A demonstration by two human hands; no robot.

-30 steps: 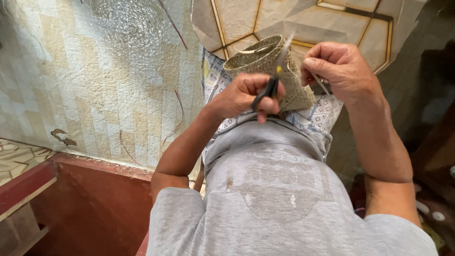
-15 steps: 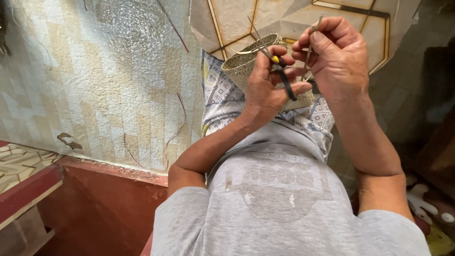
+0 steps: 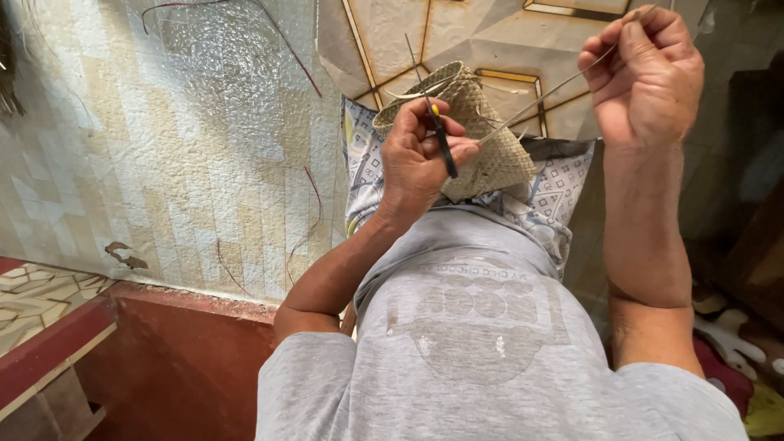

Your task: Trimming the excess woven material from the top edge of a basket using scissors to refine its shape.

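Tiled floor [image 3: 163, 163] fills the left and far side of view, pale patterned tiles, a few loose thin strands lying on it. Red ledge [image 3: 163, 327] runs along the near left.

My grey t-shirt [image 3: 482, 343] takes the near centre. Patterned cloth [image 3: 555, 180] lies over my lap just beyond it.

Woven basket [image 3: 482, 139] sits on that cloth, centre of frame, between my hands. Small, tan, conical-ish. Long axis runs diagonal: open mouth points far-left, closed end points near-right toward my lap. Rim is the far-left end, tilted up.

Right hand [image 3: 645, 73] is up at the far right, well apart from the basket. Fingers closed in a pinch on a thin pale strand [image 3: 555, 86]. Strand runs taut from the pinch, down-left to the basket's side.

Left hand [image 3: 420, 159] is against the basket's near-left side, touching it. Fingers curled shut around a thin dark tool [image 3: 445, 143] with a bit of yellow at the grip. Tool's long axis is nearly upright in frame, slim tip pointing far, past the basket rim; lower end crosses my fingers. Can't tell exactly what kind of tool it is.
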